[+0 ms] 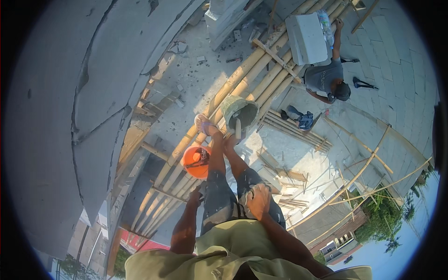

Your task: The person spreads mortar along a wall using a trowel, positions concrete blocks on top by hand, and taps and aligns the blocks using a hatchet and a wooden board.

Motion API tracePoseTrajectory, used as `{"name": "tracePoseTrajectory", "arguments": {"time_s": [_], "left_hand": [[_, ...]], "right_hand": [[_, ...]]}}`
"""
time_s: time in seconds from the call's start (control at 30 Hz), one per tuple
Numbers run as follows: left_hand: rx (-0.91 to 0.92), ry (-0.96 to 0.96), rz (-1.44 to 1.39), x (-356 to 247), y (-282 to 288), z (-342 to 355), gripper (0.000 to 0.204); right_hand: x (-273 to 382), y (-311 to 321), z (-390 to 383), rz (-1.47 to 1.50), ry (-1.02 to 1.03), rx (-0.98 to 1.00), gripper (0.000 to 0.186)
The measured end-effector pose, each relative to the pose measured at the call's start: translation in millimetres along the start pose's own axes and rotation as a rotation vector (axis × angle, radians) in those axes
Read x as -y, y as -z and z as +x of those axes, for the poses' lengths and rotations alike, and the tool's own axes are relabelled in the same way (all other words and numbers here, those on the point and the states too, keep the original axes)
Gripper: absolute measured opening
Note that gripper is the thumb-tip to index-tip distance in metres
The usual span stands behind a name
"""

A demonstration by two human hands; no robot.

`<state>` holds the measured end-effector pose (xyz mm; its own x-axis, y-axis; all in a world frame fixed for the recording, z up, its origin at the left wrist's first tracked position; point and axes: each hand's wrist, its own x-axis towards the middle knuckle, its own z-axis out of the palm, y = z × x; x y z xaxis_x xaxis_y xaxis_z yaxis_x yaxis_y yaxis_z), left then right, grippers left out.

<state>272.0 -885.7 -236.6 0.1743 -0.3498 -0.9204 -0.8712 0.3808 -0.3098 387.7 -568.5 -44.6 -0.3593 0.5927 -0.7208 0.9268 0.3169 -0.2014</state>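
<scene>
My right hand (259,201) is in front of my right thigh, its fingers curled in. Whatever it may hold is too hidden to name. Beside my left thigh hangs my left hand (196,195), dark in shadow, so its fingers do not show clearly. Just beyond it, an orange bucket (189,169) stands on the bamboo poles (171,161), with something dark inside. A grey, mortar-crusted bucket (229,108) sits by my feet, and a pale handle (238,128) sticks up from it. Neither hand touches the buckets. My sandaled left foot (204,124) rests on the poles.
A cracked grey block wall (51,130) rises at my left. On the far right, another person (324,77) is beside a pale block (305,39) and plastic bottles (325,28). Dark clothing (304,120) lies on lower poles. Bamboo railing (359,175) crosses at right, above a drop.
</scene>
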Motion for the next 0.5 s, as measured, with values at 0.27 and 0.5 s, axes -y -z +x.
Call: {"name": "tracePoseTrajectory", "arguments": {"time_s": [0.27,0.5], "left_hand": [[0.215,-0.140,-0.215,-18.1,-29.3,98.2,0.128],[0.076,-0.300,-1.013,-73.0,-36.7,114.7,0.058]], "right_hand": [[-36.6,-39.1,-9.6,-0.038,0.002,-0.032,0.024],[-42.0,-52.9,-15.5,-0.092,0.035,0.012,0.023]]}}
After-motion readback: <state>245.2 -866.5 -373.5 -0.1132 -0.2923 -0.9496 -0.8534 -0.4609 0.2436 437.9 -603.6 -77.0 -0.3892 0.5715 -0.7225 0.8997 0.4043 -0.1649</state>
